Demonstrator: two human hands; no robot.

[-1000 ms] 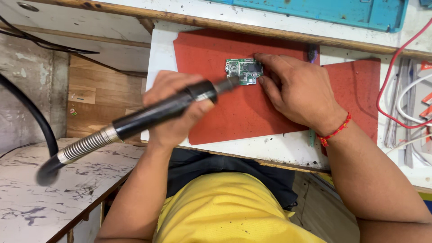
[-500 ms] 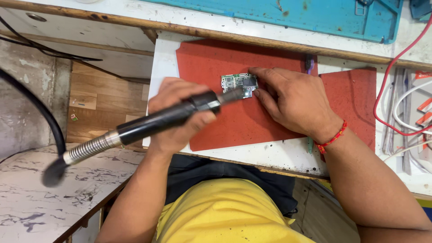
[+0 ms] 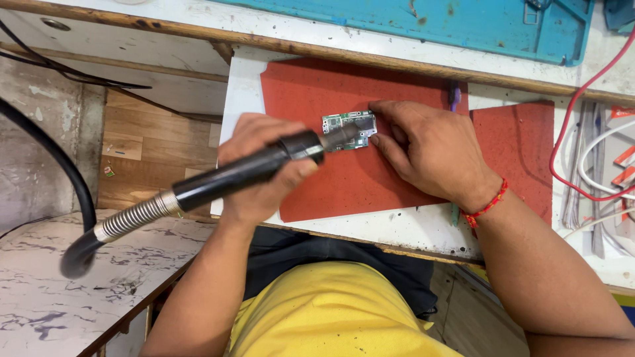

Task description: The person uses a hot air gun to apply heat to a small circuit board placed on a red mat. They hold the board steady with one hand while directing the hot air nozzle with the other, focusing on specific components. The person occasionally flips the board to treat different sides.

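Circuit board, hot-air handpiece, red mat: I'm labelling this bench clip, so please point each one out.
circuit board (image 3: 345, 125), head view, on its green left part.
hot-air handpiece (image 3: 231, 176), head view, on the black barrel held in the left hand (image 3: 261, 168).
red mat (image 3: 317, 89), head view, on a bare upper patch.

A white worktop (image 3: 423, 228) with a worn wooden front edge carries a large red rubber mat (image 3: 331, 86), a second red mat (image 3: 522, 145) just beside it, and a small green circuit board (image 3: 345, 123) lying on the larger mat.
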